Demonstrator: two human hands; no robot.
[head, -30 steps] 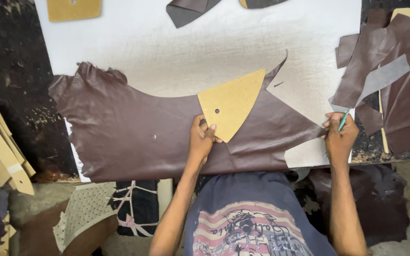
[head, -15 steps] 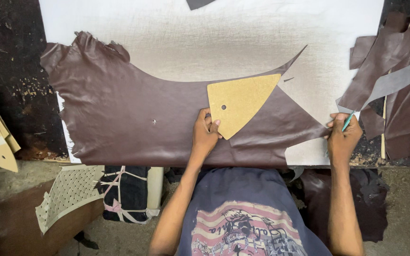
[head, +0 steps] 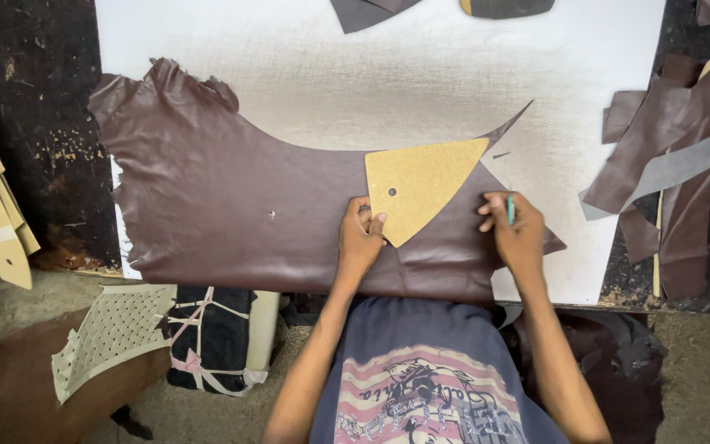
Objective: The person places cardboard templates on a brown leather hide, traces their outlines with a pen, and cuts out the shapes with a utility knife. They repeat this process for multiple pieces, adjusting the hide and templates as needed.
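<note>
Brown leather hide [head: 232, 205] is spread flat on the white counter [head: 355, 90], its right part uncut. On it a tan cardboard pattern [head: 421, 185] is pinned by the left hand [head: 361, 238], fingers pressing. A teal pen [head: 510, 210] is pinched in the right hand [head: 518, 234]; no traced outline is visible yet.

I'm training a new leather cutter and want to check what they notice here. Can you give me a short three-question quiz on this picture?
1. True or false: the left hand rests on the tan cardboard pattern.
2. What does the right hand hold? A) scissors B) a thin green tool C) a hammer
3. Fill in: the pattern lies on a dark ___ leather hide.

Key: 1 true; 2 B, the thin green tool; 3 brown.
</note>
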